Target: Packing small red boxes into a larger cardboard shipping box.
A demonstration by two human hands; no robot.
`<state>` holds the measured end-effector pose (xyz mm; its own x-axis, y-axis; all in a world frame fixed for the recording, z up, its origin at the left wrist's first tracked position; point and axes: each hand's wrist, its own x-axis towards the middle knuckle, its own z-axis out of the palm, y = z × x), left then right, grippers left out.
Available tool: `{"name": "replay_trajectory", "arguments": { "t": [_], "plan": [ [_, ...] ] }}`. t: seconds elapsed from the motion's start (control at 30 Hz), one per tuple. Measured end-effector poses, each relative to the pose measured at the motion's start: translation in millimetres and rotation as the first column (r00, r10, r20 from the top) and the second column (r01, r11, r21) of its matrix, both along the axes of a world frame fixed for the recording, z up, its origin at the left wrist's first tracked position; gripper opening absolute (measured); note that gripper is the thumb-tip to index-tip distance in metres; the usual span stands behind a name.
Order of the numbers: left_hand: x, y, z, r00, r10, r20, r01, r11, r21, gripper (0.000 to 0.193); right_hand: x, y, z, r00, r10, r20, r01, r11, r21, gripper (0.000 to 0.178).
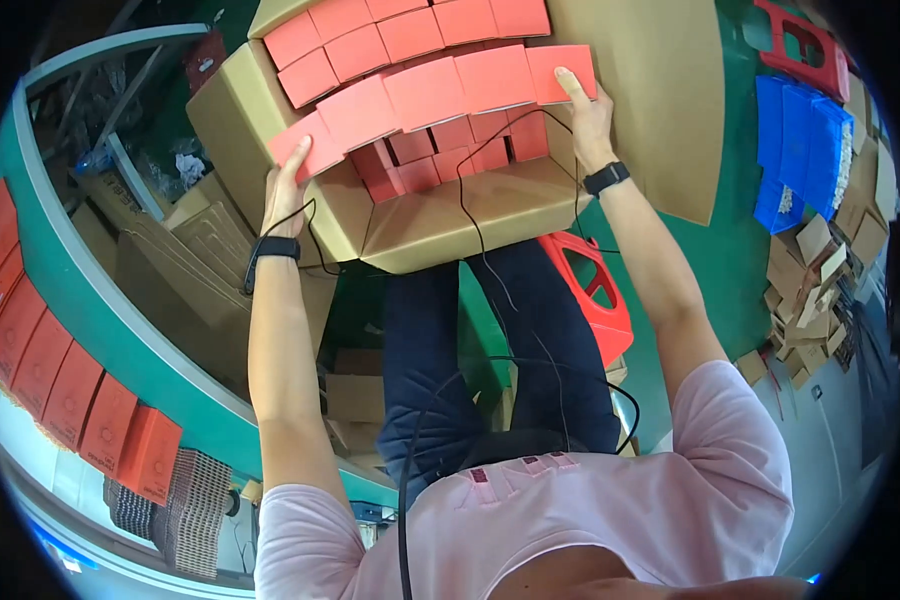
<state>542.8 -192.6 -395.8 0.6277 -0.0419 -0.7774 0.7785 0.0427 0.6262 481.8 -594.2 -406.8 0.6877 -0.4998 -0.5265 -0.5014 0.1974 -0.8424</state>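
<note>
A row of several red boxes (425,90) is squeezed end to end between my two hands, over an open cardboard carton (470,215). My left hand (285,195) presses the left end of the row, thumb on top. At the right end my right hand (592,120) grips the last box, thumb on its upper face. More red boxes (410,35) fill the carton's far side in rows, and a lower layer (440,160) shows beneath the held row. A thin black cable (460,180) hangs across the carton's near part. Both wrists wear black bands.
On the left, a green-edged bench (80,310) carries a line of red boxes (70,380). Flattened cardboard (185,270) leans under it. A red stool (595,300) stands by my legs. To the right are blue bins (800,150) and a pile of cardboard pieces (810,290).
</note>
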Motion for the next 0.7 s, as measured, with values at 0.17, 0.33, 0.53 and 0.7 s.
{"name": "replay_trajectory", "arguments": {
  "t": [0.17, 0.33, 0.53, 0.7],
  "plan": [
    [11.8, -24.4, -30.0, 0.962, -0.254, 0.1, 0.23, 0.951, 0.208, 0.06, 6.4, -25.2, -41.5, 0.998, 0.027, 0.058, -0.039, 0.975, 0.218, 0.052],
    [-8.1, -27.9, -102.0, 0.908, -0.197, 0.369, 0.003, 0.885, 0.466, 0.073, 22.2, -12.5, -82.2, 0.994, 0.01, 0.112, -0.046, 0.944, 0.327, 0.049],
    [-22.7, -83.3, -85.1, 0.932, -0.205, 0.298, -0.098, 0.65, 0.754, 0.074, -8.3, 17.3, -75.8, 0.99, -0.075, -0.12, 0.036, 0.954, -0.299, 0.075],
    [-24.0, -105.0, -83.6, 0.763, 0.621, 0.18, -0.638, 0.768, 0.054, 0.048, -8.1, 41.4, -70.2, 0.748, -0.456, -0.482, 0.649, 0.653, 0.39, 0.083]
  ]
}}
